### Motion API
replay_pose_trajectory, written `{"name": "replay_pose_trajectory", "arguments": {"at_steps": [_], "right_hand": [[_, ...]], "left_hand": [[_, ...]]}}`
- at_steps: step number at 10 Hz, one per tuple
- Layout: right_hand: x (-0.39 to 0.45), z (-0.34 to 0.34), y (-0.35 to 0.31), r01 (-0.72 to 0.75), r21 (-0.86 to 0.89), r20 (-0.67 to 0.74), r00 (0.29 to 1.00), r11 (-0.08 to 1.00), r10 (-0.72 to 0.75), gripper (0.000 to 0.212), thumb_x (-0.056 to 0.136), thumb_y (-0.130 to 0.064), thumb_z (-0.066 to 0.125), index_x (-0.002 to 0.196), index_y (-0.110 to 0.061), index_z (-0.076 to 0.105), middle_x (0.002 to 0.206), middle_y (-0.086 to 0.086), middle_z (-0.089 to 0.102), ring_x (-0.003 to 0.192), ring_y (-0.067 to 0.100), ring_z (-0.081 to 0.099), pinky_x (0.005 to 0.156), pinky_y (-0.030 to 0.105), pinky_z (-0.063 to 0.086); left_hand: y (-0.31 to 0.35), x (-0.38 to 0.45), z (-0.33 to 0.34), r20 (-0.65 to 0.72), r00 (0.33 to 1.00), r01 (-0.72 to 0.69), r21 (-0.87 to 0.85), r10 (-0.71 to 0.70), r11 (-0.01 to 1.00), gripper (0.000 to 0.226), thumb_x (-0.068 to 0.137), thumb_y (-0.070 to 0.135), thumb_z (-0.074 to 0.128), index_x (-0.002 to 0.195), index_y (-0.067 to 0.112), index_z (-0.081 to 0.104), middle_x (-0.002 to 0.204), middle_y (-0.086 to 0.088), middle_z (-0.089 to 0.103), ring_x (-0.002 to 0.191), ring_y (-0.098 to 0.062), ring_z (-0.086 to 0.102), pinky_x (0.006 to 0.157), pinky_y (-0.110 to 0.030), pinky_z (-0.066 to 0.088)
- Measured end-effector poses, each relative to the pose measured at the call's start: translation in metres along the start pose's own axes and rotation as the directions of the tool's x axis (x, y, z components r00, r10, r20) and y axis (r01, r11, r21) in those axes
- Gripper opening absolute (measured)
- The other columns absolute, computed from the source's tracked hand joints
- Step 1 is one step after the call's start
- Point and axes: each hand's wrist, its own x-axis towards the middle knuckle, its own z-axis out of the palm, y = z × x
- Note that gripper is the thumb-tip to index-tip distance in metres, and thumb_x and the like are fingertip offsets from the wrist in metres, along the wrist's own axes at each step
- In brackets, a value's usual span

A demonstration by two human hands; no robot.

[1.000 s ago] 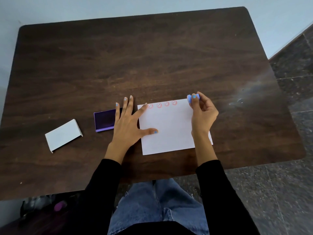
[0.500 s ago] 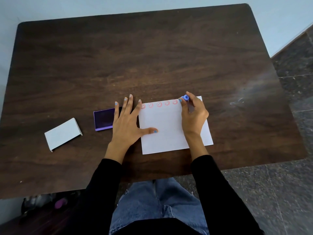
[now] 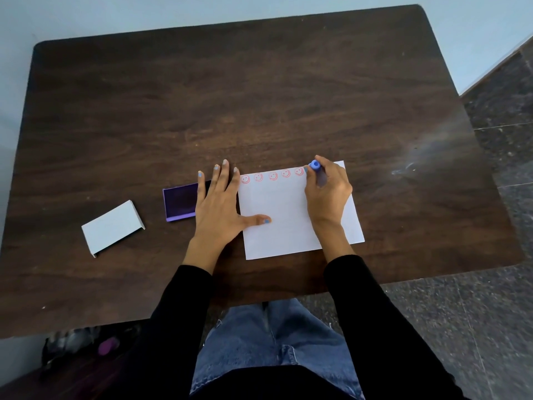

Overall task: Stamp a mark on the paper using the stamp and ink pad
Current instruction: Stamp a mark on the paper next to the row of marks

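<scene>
This looks like a plain room in a home or a small office, though little settles which. A dark wood-grain bench (image 3: 259, 90) with rounded corners stands close against a bare pale blue-grey wall (image 3: 202, 10). The floor (image 3: 490, 327) is dark speckled stone laid in large tiles with thin pale seams. The bench top carries only desk things: a sheet of white paper (image 3: 277, 226), an open purple ink pad (image 3: 178, 203) and its white lid (image 3: 112, 226) lying apart. Under the bench's near left edge, some blurred dark things (image 3: 80, 347) lie on the floor; what they are cannot be told.
</scene>
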Motion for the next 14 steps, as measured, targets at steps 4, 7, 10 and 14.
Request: {"name": "replay_pose_trajectory", "arguments": {"at_steps": [4, 7, 10, 14], "right_hand": [[0.003, -0.003, -0.005, 0.014, -0.016, -0.008, 1.0, 1.0, -0.014, 0.02, 0.084, -0.014, 0.067, 0.1, -0.003, 0.067, 0.098, 0.016, 0.072, 0.09, 0.026, 0.065, 0.081, 0.027, 0.049], [0.006, -0.005, -0.008, -0.008, -0.056, 0.023, 1.0, 0.998, 0.009, 0.019, 0.083, -0.016, 0.068, 0.099, -0.004, 0.066, 0.097, 0.014, 0.072, 0.088, 0.025, 0.065, 0.083, 0.035, 0.054], [0.007, -0.005, -0.009, -0.032, -0.071, 0.042, 0.998, 0.997, 0.035, 0.02, 0.083, -0.018, 0.068, 0.099, -0.006, 0.066, 0.096, 0.012, 0.072, 0.086, 0.022, 0.065, 0.078, 0.023, 0.047], [0.008, -0.014, -0.016, -0.203, 0.2, -0.153, 0.96, 0.959, 0.235, 0.024, 0.08, -0.017, 0.072, 0.101, -0.008, 0.066, 0.096, 0.008, 0.072, 0.085, 0.012, 0.064, 0.068, 0.001, 0.043]], "left_hand": [[0.002, 0.001, 0.0, 0.017, 1.0, 0.013, 0.013, -0.013, 1.0, 0.122, 0.057, 0.086, 0.049, 0.149, 0.015, 0.013, 0.16, -0.008, 0.001, 0.148, -0.022, -0.003, 0.109, -0.04, -0.021], [0.002, 0.002, 0.0, 0.032, 0.999, 0.024, -0.001, -0.024, 1.0, 0.12, 0.058, 0.083, 0.053, 0.149, 0.017, 0.012, 0.16, -0.007, -0.001, 0.147, -0.022, -0.006, 0.109, -0.041, -0.021], [0.001, 0.003, 0.003, 0.019, 1.0, 0.018, -0.017, -0.017, 1.0, 0.12, 0.058, 0.084, 0.052, 0.149, 0.017, 0.012, 0.16, -0.007, -0.001, 0.147, -0.022, -0.006, 0.108, -0.041, -0.021], [0.001, 0.0, 0.002, 0.011, 1.0, 0.01, -0.033, -0.01, 0.999, 0.121, 0.059, 0.085, 0.051, 0.149, 0.015, 0.01, 0.16, -0.009, 0.0, 0.147, -0.023, -0.006, 0.109, -0.043, -0.022]]}}
